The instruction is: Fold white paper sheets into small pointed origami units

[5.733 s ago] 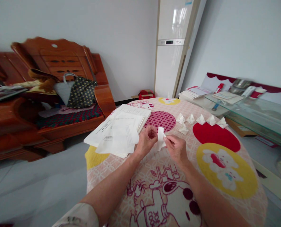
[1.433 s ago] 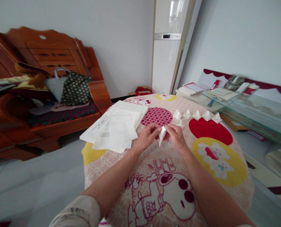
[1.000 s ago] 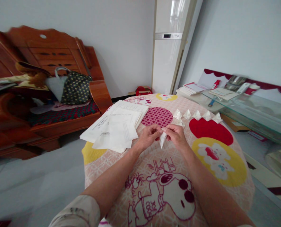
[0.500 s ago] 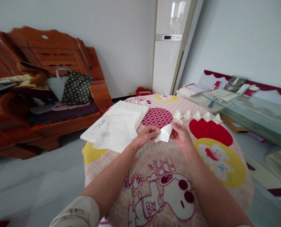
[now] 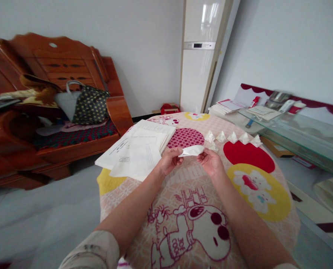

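Both my hands hold a small white folded paper [image 5: 192, 150] above the round table. My left hand [image 5: 170, 160] pinches its left end, palm turned up. Fingers of my right hand [image 5: 210, 161] grip its right end. The paper lies nearly flat between them. Behind it, a row of several small folded white paper pieces [image 5: 232, 137] stands on the cartoon-printed tablecloth [image 5: 205, 224]. A stack of white printed sheets [image 5: 138, 149] lies to the left of my left hand.
A wooden bench [image 5: 43, 123] with a dotted handbag [image 5: 90, 106] stands at the left. A tall white appliance [image 5: 198, 56] is against the back wall. A glass shelf [image 5: 295, 127] with books and cups runs along the right.
The paper, held upright and narrow a second ago, has been spread wider and turned flat between my hands. My hands have moved slightly apart.
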{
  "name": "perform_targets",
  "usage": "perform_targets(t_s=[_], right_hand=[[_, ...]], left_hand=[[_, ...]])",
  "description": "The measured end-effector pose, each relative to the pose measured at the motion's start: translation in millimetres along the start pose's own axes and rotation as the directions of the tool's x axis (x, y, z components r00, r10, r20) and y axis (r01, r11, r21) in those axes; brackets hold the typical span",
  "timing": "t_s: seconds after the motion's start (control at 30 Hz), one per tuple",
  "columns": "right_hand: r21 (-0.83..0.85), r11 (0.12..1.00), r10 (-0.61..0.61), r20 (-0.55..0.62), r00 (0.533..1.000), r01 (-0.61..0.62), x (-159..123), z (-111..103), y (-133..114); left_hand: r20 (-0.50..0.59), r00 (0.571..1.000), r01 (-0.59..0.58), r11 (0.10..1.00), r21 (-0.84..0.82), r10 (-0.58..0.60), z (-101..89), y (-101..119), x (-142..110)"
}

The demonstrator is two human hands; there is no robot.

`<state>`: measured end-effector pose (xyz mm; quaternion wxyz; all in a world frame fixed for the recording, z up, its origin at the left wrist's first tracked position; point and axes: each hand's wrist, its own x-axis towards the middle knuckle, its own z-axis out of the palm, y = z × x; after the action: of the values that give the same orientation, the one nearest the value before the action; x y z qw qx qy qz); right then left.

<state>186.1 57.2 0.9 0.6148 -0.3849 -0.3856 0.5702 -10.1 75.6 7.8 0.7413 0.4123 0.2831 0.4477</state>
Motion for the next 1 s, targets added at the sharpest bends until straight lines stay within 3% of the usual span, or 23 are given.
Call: perform_targets(t_s=[0.1,0.23,0.33,0.4,0.47,0.53,0.6,0.67,0.77,0.87,1.0], right_hand=[[0.062,0.995,0.078,-0.046,0.996,-0.075,-2,3,3],[-0.127,0.990,0.049,-0.116,0.992,-0.064,3,3,10],[-0.377,0.921,-0.186,-0.210,0.960,0.096,6,0,11],[-0.508,0.827,-0.355,-0.135,0.925,0.243,3,2,7],[-0.584,0.735,-0.418,0.012,0.908,0.346,-3,7,1],[-0.628,0.670,-0.427,0.111,0.897,0.396,-9,15,-2],[-0.632,0.650,-0.411,0.174,0.895,0.422,-13,22,-2],[-0.602,0.686,-0.363,0.204,0.909,0.409,-13,25,0],[-0.535,0.780,-0.284,0.161,0.945,0.325,-9,23,3],[-0.428,0.876,-0.211,0.077,0.974,0.223,-8,20,-1],[-0.287,0.947,-0.131,0.072,0.989,0.146,-12,20,-11]], left_hand=[[-0.149,0.989,0.002,0.995,-0.099,-0.016,-1.7,-3,6],[-0.251,0.968,-0.028,0.994,-0.106,0.000,-4.4,-3,12],[-0.240,0.960,-0.142,0.990,0.018,0.142,-5.4,0,14],[-0.205,0.946,-0.215,0.959,0.184,0.251,-4.9,1,12],[-0.133,0.916,-0.291,0.854,0.431,0.379,-3.0,3,9],[-0.019,0.861,-0.368,0.648,0.666,0.508,0.3,3,6],[0.104,0.809,-0.425,0.454,0.783,0.579,4.1,3,3],[0.194,0.787,-0.474,0.372,0.798,0.586,7.1,3,1],[0.258,0.831,-0.492,0.432,0.756,0.493,8.5,2,1],[0.259,0.894,-0.441,0.609,0.660,0.366,6.8,0,2],[0.285,0.912,-0.393,0.823,0.410,0.294,6.0,-1,5]])
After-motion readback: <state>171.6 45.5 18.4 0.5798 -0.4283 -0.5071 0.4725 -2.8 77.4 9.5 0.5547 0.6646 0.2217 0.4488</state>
